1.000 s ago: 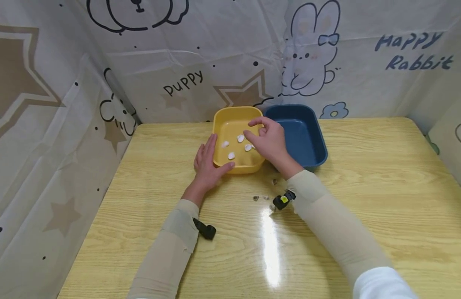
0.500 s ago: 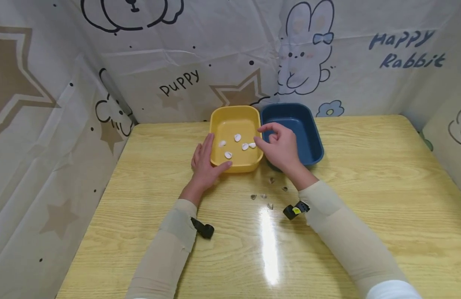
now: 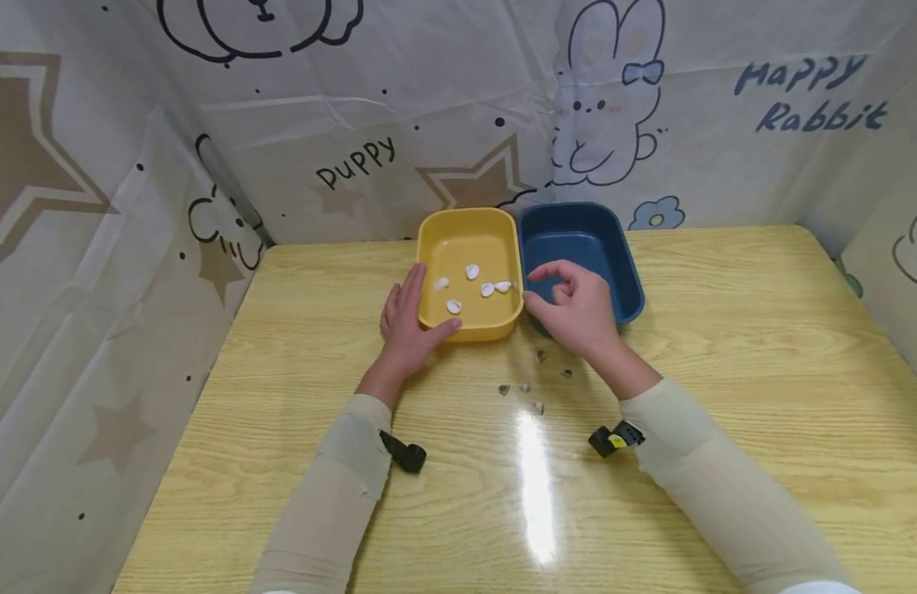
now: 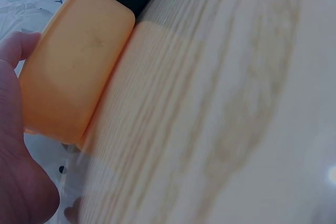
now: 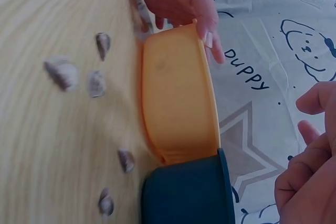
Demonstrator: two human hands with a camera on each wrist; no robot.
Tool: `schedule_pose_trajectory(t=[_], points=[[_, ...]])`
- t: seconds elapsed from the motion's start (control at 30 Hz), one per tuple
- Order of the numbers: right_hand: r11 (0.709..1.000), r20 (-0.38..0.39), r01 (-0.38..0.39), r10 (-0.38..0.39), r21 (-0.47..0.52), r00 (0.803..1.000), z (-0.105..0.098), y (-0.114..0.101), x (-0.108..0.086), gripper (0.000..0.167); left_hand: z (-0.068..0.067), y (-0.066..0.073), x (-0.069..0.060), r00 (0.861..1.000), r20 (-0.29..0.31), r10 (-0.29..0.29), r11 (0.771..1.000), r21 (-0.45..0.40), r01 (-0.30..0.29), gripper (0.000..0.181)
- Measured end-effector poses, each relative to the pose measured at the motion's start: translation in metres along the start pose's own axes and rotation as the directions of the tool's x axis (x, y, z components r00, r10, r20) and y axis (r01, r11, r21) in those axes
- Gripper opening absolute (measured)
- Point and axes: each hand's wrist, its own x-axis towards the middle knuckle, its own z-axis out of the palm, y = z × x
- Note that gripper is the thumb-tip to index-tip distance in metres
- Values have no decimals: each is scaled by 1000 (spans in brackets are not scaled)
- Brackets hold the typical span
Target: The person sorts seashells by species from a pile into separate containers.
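Note:
My left hand (image 3: 409,332) grips the near left corner of a yellow tray (image 3: 469,331), its thumb over the front rim and its fingers along the left side. Inside the tray lie several small white shells (image 3: 472,271), apparently seashells. My right hand (image 3: 577,312) hovers over the left part of a blue tray (image 3: 627,272), near the border between the two trays. Its thumb and index finger are curved and apart, and nothing shows between them. The right wrist view also shows that gap at the right hand (image 5: 310,177). Several brownish seashells (image 5: 62,72) are scattered on the table before the trays.
Both trays stand side by side on a wood-grain table (image 3: 295,412), close to its back edge. A printed cloth (image 3: 280,148) hangs behind and at the sides. Light glares off the table's middle (image 3: 534,487).
My right hand has moved right and toward me, from above the yellow tray to the blue one. The left hand keeps its place on the yellow tray. The view shifted slightly.

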Motion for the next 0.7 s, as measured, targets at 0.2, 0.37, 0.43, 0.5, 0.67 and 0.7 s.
schedule_pose_trajectory(t=[0.2, 0.37, 0.43, 0.5, 0.67, 0.7], points=[[1000, 45, 2, -1, -19, 999, -6, 4, -13, 17, -1, -1, 1, 1000, 1, -3, 1000, 2, 3, 101], [999, 78, 15, -13, -29, 997, -8, 9, -22, 19, -1, -1, 1, 1000, 2, -1, 1000, 7, 1, 102], [999, 88, 19, -16, -39, 996, -9, 12, -25, 20, -1, -1, 0, 1000, 2, 3, 1000, 11, -3, 102], [999, 99, 21, -16, -47, 995, -9, 15, -28, 20, -1, -1, 0, 1000, 3, 4, 1000, 11, -4, 102], [998, 122, 24, -16, -65, 992, -10, 21, -35, 19, -1, 0, 0, 1000, 4, 1, 1000, 10, -1, 101], [997, 128, 23, -14, -67, 992, -9, 22, -37, 19, -1, 0, -1, 1000, 4, 0, 1000, 10, 0, 101]])
